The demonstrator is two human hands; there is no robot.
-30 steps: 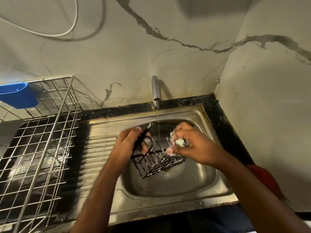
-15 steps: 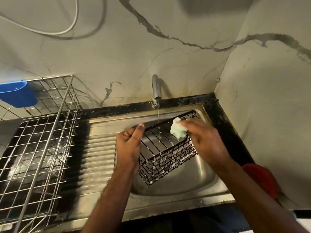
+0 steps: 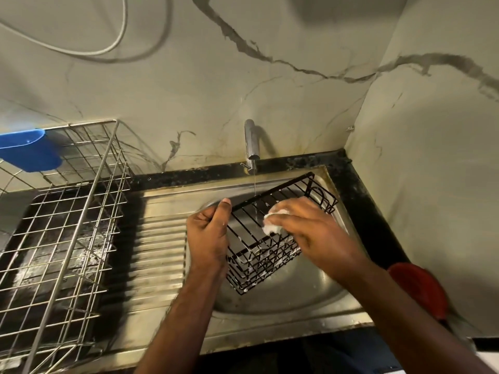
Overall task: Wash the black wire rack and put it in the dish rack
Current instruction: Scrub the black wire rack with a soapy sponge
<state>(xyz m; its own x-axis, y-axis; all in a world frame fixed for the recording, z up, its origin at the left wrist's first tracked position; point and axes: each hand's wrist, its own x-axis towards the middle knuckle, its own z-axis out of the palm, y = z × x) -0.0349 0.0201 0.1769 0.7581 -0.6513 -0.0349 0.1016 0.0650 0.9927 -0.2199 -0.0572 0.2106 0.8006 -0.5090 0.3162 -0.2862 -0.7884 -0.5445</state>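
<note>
The black wire rack (image 3: pixel 272 209) hangs tilted over the steel sink basin (image 3: pixel 291 290), its open side facing me, with soap foam on its lower wires. My left hand (image 3: pixel 209 233) grips its left rim, thumb up along the edge. My right hand (image 3: pixel 305 228) holds a pale soapy sponge (image 3: pixel 272 222) and presses it onto the rack's inner wires. A thin stream of water falls from the tap (image 3: pixel 251 144) onto the rack. The silver dish rack (image 3: pixel 67 211) stands on the left.
A blue plastic cup (image 3: pixel 31 151) hangs on the dish rack's back left corner. The ribbed steel drainboard (image 3: pixel 159 238) lies between dish rack and basin. A red object (image 3: pixel 421 290) sits at the right, beside the marble side wall. A black counter edge runs behind the sink.
The rack has been turned from lying low in the basin to a tilted, raised position with its open side towards me. My right hand with the sponge has moved down inside it.
</note>
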